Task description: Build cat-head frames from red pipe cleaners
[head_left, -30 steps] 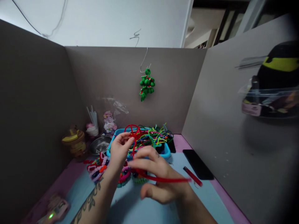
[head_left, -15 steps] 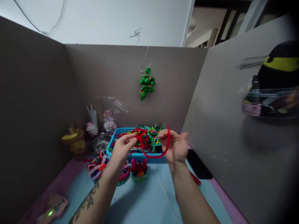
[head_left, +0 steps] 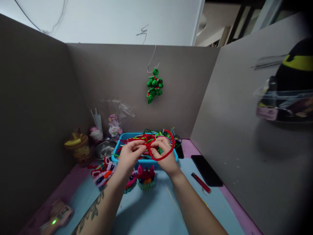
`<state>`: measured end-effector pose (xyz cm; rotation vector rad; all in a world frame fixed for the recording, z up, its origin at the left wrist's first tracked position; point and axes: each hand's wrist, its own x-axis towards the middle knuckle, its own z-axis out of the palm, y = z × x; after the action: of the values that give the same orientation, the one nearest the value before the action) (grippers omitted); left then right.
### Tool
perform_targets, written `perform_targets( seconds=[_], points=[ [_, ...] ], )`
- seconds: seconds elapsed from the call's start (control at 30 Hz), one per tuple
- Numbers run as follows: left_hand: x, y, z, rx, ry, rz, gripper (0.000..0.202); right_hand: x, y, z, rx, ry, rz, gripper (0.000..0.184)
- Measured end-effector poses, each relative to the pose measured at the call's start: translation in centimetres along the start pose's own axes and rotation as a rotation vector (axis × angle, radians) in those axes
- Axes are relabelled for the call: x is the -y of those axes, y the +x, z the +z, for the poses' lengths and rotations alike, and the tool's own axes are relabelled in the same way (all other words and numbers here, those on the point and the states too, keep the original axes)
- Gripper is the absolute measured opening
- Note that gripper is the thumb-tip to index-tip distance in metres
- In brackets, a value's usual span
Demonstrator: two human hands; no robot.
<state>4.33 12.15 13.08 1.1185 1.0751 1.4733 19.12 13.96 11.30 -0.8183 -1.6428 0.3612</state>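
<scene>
Red pipe cleaner (head_left: pixel 173 143) pinched above blue tray (head_left: pixel 114 156).
The right hand (head_left: pixel 164 156) has drawn in beside the left hand (head_left: pixel 129 157); both pinch the wire's crossing, its loop curling right. Walls (head_left: pixel 110 81) hem three sides; bare mat (head_left: pixel 156 209) lies free toward the person, phone (head_left: pixel 206 170) at its right edge.

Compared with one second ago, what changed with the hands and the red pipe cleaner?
The right hand rose from low over the table, then moved left to meet the left hand; the straight tail of the red pipe cleaner now curls into a loop. Both hands kept pinching it. The blue tray and black phone stayed put.
</scene>
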Motion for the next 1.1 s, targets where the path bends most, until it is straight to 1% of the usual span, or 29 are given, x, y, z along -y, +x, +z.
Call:
perform_targets(
  seconds=[0.07,0.17,0.23,0.33,0.43,0.6,0.7,0.77,0.8,0.83,0.9,0.93,1.0,1.07,1.1],
  points=[
    [-0.2,-0.1,0.0,0.0,0.029,0.013,0.032,0.0,0.0,0.0,-0.003,0.026,-0.001,0.005],
    [-0.7,-0.3,0.0,0.005,0.071,0.038,0.03,-0.1,0.0,0.0,0.026,0.056,-0.005,0.005],
    [-1.0,-0.5,0.1,0.018,0.096,0.051,0.028,-0.3,-0.1,0.0,0.029,0.04,-0.001,0.006],
    [-1.1,-0.6,0.1,0.055,0.098,0.058,0.027,-0.3,-0.2,0.0,0.015,-0.008,0.037,0.01],
    [-0.8,-0.7,0.1,0.086,0.084,0.065,0.026,-0.1,-0.3,0.1,0.048,0.036,0.086,0.014],
    [-0.5,-0.7,0.0,0.108,0.103,0.085,0.029,0.0,-0.3,0.1,0.112,0.126,0.135,0.018],
    [-1.0,-0.7,0.0,0.088,0.078,0.076,0.035,0.0,-0.1,-0.3,0.119,0.134,0.136,0.015],
    [-1.3,-0.6,-0.1,0.053,0.055,0.07,0.037,0.1,0.0,-0.8,0.097,0.122,0.095,0.005],
    [-1.4,-0.6,-0.1,0.034,0.046,0.069,0.038,0.2,0.1,-1.0,0.093,0.109,0.053,0.006],
    [-1.4,-0.5,-0.2,0.016,0.037,0.069,0.037,0.4,0.1,-1.2,0.102,0.092,-0.005,0.014],
    [-1.3,-0.4,-0.2,-0.006,0.028,0.074,0.035,0.8,0.0,-1.5,0.152,0.048,-0.143,0.025],
    [-1.2,-0.4,-0.2,-0.015,0.029,0.078,0.035,1.0,-0.1,-1.5,0.176,0.023,-0.203,0.026],
    [-1.0,-0.4,-0.2,-0.031,0.035,0.086,0.033,1.2,-0.3,-1.3,0.175,-0.031,-0.272,0.02],
    [-0.9,-0.4,-0.2,-0.039,0.038,0.09,0.033,1.1,-0.5,-1.0,0.107,-0.076,-0.279,0.011],
    [-0.8,-0.4,-0.2,-0.039,0.036,0.093,0.033,1.1,-0.6,-0.8,0.076,-0.089,-0.28,0.011]
  ],
)
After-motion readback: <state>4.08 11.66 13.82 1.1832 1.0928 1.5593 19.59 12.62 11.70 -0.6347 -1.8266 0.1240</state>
